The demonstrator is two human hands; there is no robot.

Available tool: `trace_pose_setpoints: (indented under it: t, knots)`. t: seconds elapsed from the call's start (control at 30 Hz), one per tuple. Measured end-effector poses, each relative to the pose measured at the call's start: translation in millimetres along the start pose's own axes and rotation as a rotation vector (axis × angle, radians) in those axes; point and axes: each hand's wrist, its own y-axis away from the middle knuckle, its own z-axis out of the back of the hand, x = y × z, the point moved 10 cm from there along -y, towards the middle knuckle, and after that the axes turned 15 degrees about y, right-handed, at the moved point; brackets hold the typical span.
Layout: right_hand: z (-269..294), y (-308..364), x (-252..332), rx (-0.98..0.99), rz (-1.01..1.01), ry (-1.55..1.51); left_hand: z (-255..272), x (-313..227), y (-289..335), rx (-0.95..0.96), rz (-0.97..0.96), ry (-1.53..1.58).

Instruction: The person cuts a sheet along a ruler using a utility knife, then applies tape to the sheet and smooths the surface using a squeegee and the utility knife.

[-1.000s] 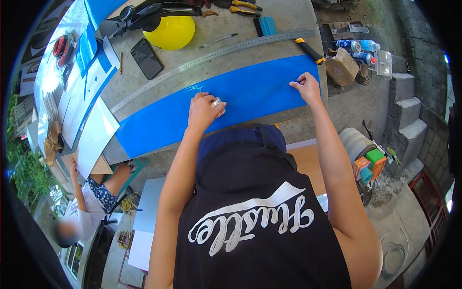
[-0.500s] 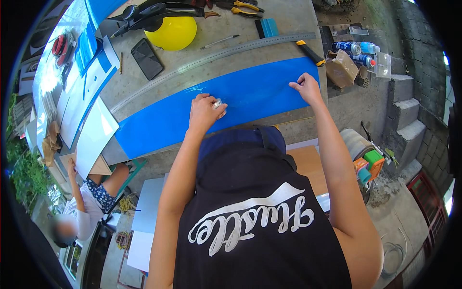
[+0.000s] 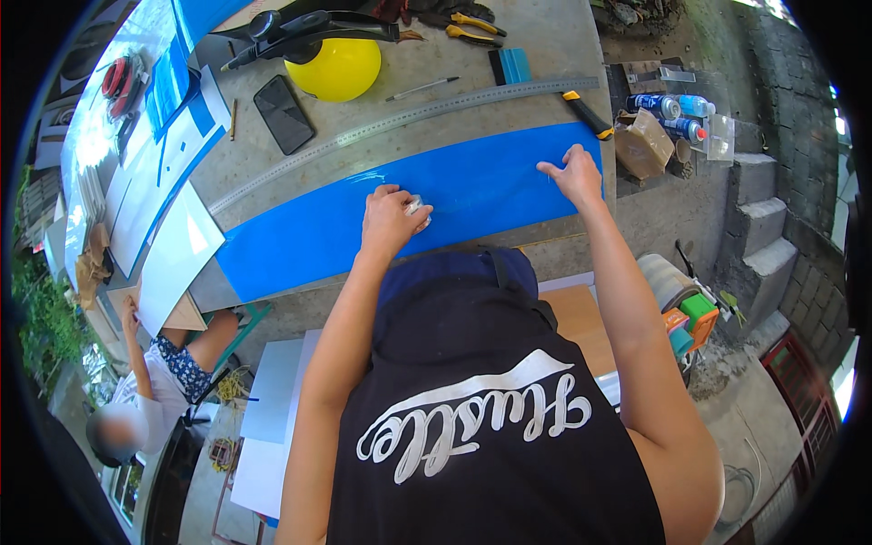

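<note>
Across the centre of the frame, a long blue sheet (image 3: 309, 238) is lying on the table (image 3: 413, 59). The left hand (image 3: 391, 221) is gripping a small pale thing (image 3: 417, 208) between thumb and fingers over the sheet's middle; what it is, the fingers are hiding. The right hand (image 3: 576, 176) is hovering over or resting on the sheet's right end, thumb and forefinger standing apart; whether it is touching, I cannot tell. The step in hand seems to be handwork on the sheet's surface, and the next move would likely call for holding the sheet flat and steady. At the upper right, blue cans (image 3: 653, 105) are standing or lying beside a brown carton (image 3: 641, 147) and a clear case (image 3: 722, 136); their contents are not showing.
</note>
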Motion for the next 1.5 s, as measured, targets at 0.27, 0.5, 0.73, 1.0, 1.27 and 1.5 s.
trace_pose_setpoints:
  t: [0.27,0.5,0.73,1.0,1.27,1.5]
  knots:
    - [71,-81,78,-0.409,0.207,-0.27,1,1,0,-0.024,-0.002,0.031]
    - [70,-116,104,-0.158,-0.202,-0.062,-7,8,-1,0.031,0.007,0.005]
    - [25,-172,79,0.181,-0.136,-0.535,-1,-1,2,0.004,-0.012,0.036]
    - [49,-181,61,0.003,-0.013,-1.017,-2,-5,-1,0.014,-0.053,0.015]
    - [136,-50,41,-0.473,0.25,-0.641,-6,5,-1,0.003,-0.078,-0.006]
    - [28,51,19,-0.316,0.128,-0.448,-4,2,-1,-0.017,-0.076,-0.02]
